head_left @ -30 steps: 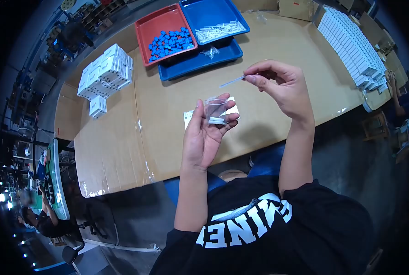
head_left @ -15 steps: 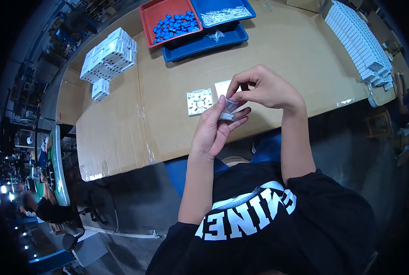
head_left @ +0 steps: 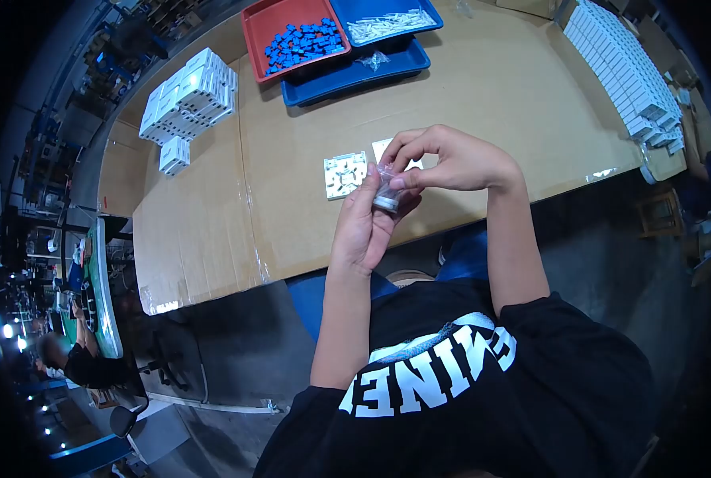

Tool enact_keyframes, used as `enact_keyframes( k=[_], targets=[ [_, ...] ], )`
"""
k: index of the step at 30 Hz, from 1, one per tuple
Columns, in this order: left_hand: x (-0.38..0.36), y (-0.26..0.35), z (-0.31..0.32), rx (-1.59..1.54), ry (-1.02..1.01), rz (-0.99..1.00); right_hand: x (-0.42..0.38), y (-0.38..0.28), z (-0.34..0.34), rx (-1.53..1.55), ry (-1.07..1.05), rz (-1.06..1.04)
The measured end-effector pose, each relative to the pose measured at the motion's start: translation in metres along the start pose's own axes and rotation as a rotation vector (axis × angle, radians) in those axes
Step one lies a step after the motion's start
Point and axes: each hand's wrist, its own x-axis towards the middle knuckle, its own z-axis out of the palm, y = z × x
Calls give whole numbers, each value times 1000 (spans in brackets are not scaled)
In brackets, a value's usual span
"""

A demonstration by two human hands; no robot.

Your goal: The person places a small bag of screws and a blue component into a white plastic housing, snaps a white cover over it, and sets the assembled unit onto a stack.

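My left hand (head_left: 366, 225) holds a small clear plastic bag (head_left: 386, 190) with white pieces at its lower end. From the right, my right hand (head_left: 443, 163) pinches the upper part of the same bag with thumb and fingers. Just behind my left hand lies a square white plastic plate (head_left: 346, 175) with a patterned face, flat on the cardboard-covered table (head_left: 307, 231). A second white piece (head_left: 381, 147) lies beside it, mostly covered by my right hand.
At the back stand a red tray (head_left: 256, 40) of blue parts, a blue tray (head_left: 428, 24) of thin white pieces, and a lower blue tray (head_left: 307, 94) with a clear bag. White boxes are stacked left (head_left: 188, 95) and right (head_left: 622, 76). A person (head_left: 92, 362) sits far left.
My right hand has moved slightly left and closed in on the bag, its fingers now lower against it. The fingers of my left hand have curled more around the bag.
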Motion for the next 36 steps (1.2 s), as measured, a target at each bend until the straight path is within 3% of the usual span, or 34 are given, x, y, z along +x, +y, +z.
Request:
enact_keyframes(
  k=[1,5,7,9,11,13,19,23,28,36],
  targets=[
    [0,-1,-1,1,-1,-2,0,1,-1,-116,-36,-90],
    [-3,2,2,-1,-50,-14,-2,2,-2,-25,-32,-34],
    [-4,1,2,-11,-96,-12,-3,7,-5,-36,11,-103],
    [-4,-4,0,424,48,203,-4,6,-6,22,50,-64],
    [-3,-8,2,445,133,244,-3,6,-5,80,86,-26],
    [-3,-12,0,513,226,405,-3,7,-1,58,145,7],
    [-5,-10,8,705,242,571,-10,7,22,166,281,2],
    [-3,-13,12,636,248,587,-19,11,23,309,325,54],
    [0,-15,12,670,254,654,-17,17,44,463,536,-86],
    [-5,-14,18,451,313,636,-9,16,60,541,542,-66]
  ],
)
